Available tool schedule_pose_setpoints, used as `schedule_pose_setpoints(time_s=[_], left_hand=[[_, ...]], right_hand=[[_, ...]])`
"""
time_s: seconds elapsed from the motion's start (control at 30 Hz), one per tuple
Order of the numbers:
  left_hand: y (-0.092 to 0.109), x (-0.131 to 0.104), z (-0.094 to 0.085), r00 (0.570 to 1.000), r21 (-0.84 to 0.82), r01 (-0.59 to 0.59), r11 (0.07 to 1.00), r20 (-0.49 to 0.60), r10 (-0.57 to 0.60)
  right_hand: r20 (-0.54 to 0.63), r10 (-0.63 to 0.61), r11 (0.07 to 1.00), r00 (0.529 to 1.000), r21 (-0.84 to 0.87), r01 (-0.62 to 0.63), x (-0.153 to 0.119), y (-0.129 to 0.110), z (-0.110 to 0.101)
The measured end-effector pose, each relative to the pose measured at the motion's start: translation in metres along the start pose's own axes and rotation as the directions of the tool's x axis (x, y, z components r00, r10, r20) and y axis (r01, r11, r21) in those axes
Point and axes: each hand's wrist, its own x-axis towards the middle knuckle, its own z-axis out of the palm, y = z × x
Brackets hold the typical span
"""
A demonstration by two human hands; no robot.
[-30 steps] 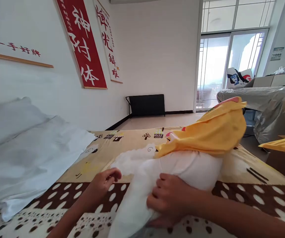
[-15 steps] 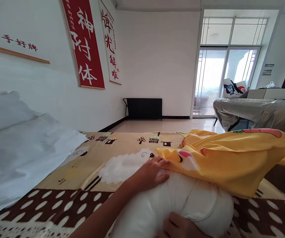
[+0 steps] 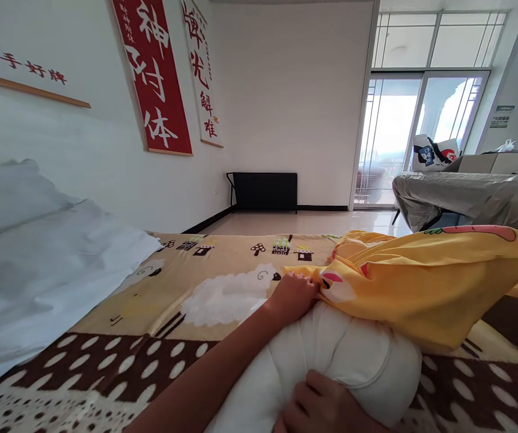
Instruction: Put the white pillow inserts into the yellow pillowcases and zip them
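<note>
A plump white pillow (image 3: 281,373) lies in front of me, its far end inside the mouth of a yellow pillowcase (image 3: 403,288) printed with a cartoon face and a carrot. My left hand (image 3: 295,294) is closed on the near left edge of the pillowcase, where the pillow enters it. Lower down, my right hand (image 3: 324,403) grips the pillow's bunched white fabric, fingers curled into it. How much of the pillow sits inside the case is hidden by the yellow cloth.
Beneath everything is a beige and brown blanket (image 3: 160,300) with sheep and spots. White bedding (image 3: 47,258) is heaped at left. A folded black table or frame (image 3: 265,191) leans at the far wall. Plastic-covered furniture (image 3: 470,195) stands at right, near glass doors (image 3: 389,138).
My left hand has moved slightly up and right, its fingers now curled tighter on the pillowcase edge. My right hand still grips the pillow. The view has tilted slightly down.
</note>
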Motion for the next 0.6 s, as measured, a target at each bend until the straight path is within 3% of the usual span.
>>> schedule_pose_setpoints(time_s=[0.17, 0.33, 0.43, 0.6], left_hand=[[-0.01, -0.005, -0.005, 0.982, -0.097, 0.148, 0.984, -0.103, -0.157], [-0.025, -0.02, -0.017, 0.901, -0.353, 0.306, 0.884, -0.191, -0.389], [-0.034, -0.032, -0.014, 0.869, -0.549, 0.297, 0.782, -0.185, -0.46], [-0.045, -0.04, 0.015, 0.819, -0.829, 0.2, 0.522, -0.151, -0.553]], right_hand=[[-0.131, 0.199, 0.98, 0.971, -0.004, -0.201, 0.006, 0.023, -0.022], [-0.102, 0.43, 0.903, 0.897, 0.063, -0.425, 0.004, 0.055, -0.05], [-0.088, 0.498, 0.867, 0.862, 0.052, -0.496, 0.0, 0.074, -0.061], [-0.036, 0.536, 0.844, 0.843, -0.016, -0.537, 0.011, 0.104, -0.062]])
